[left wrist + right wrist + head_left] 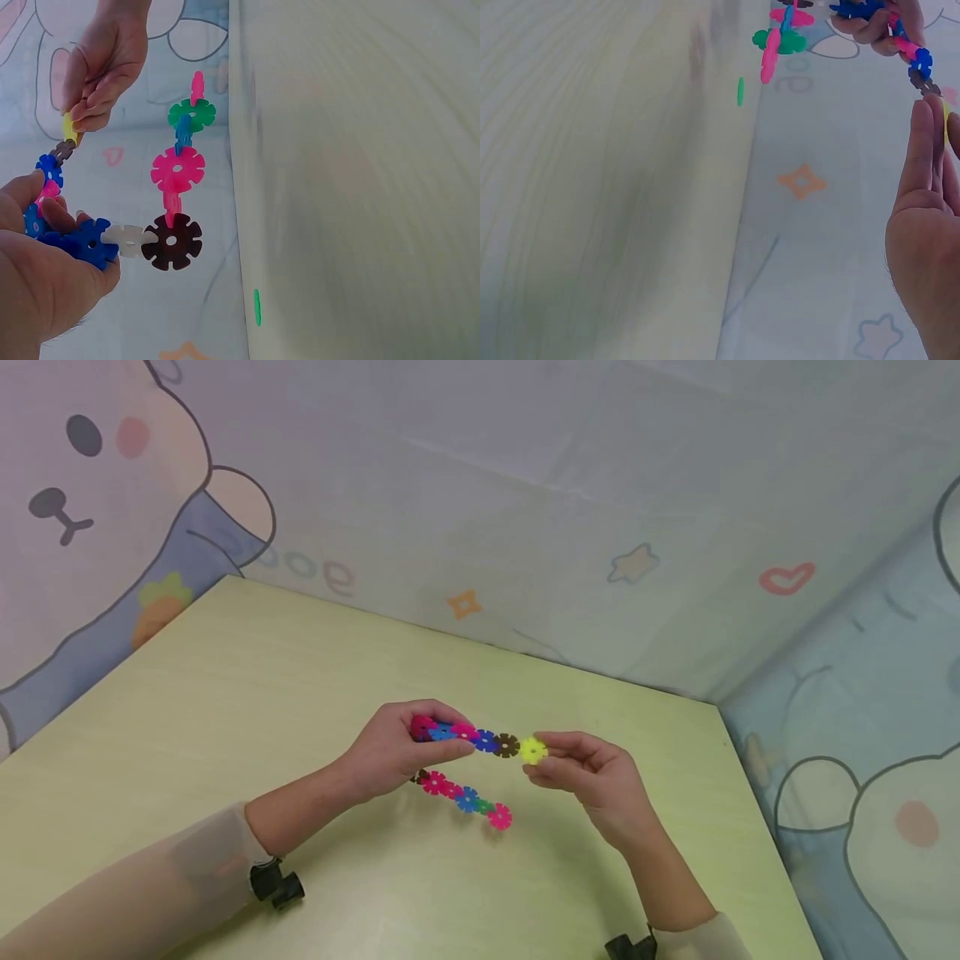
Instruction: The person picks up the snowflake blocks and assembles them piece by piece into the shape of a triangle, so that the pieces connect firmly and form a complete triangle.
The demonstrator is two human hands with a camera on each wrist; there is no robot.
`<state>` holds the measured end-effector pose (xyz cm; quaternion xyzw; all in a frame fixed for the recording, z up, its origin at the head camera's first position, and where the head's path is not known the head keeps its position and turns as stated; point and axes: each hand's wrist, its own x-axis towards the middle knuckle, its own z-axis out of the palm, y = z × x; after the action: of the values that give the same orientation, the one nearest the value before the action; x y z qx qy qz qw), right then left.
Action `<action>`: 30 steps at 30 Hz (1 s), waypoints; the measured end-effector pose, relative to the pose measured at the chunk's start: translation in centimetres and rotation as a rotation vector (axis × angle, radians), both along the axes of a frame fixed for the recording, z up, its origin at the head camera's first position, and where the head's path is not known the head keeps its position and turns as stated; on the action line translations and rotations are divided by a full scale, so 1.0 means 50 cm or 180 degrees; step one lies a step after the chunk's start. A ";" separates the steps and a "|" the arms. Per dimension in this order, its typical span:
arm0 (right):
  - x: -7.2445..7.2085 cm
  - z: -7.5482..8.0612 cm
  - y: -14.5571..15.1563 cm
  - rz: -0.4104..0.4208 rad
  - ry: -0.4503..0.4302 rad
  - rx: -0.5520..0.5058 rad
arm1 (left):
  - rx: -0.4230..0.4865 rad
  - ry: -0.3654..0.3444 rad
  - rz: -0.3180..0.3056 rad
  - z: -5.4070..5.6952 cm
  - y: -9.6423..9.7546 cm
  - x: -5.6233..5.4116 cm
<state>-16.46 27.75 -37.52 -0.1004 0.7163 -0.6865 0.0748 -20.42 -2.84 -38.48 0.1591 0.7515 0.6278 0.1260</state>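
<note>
A chain of interlocking flower-shaped plastic discs [467, 799] in pink, blue, green, brown and white bends round through my left hand [393, 747]. That hand grips it between thumb and fingers, and part of the chain is hidden there. One end hangs below, finishing in a pink disc [499, 816]. Toward the right, the upper stretch ends in a brown disc [506, 745]. My right hand [600, 777] pinches a yellow disc [533, 751] by its outer side, close to the brown one. Whether the two discs are joined, I cannot tell.
Both hands are above a pale wood-grain table [262, 677]. A small green piece [257, 307] lies on it, seen edge-on. Behind the table hangs a printed cloth [525, 485], and a second printed panel [862, 735] borders the right side.
</note>
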 end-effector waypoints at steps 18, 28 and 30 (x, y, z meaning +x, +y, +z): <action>-0.002 -0.002 0.002 0.0374 0.0082 -0.0388 | 0.0118 0.0045 0.0017 0.001 0.001 -0.002; -0.005 -0.005 -0.003 0.0421 0.0047 -0.0399 | 0.0153 0.0082 -0.0080 0.000 0.003 -0.001; -0.005 -0.006 -0.004 0.0409 0.0038 -0.0395 | 0.0129 0.0114 -0.0085 0.000 0.004 -0.001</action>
<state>-16.70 27.55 -37.81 -0.1547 0.6649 -0.7227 0.1082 -20.48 -2.65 -38.49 0.1828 0.7386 0.6382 0.1177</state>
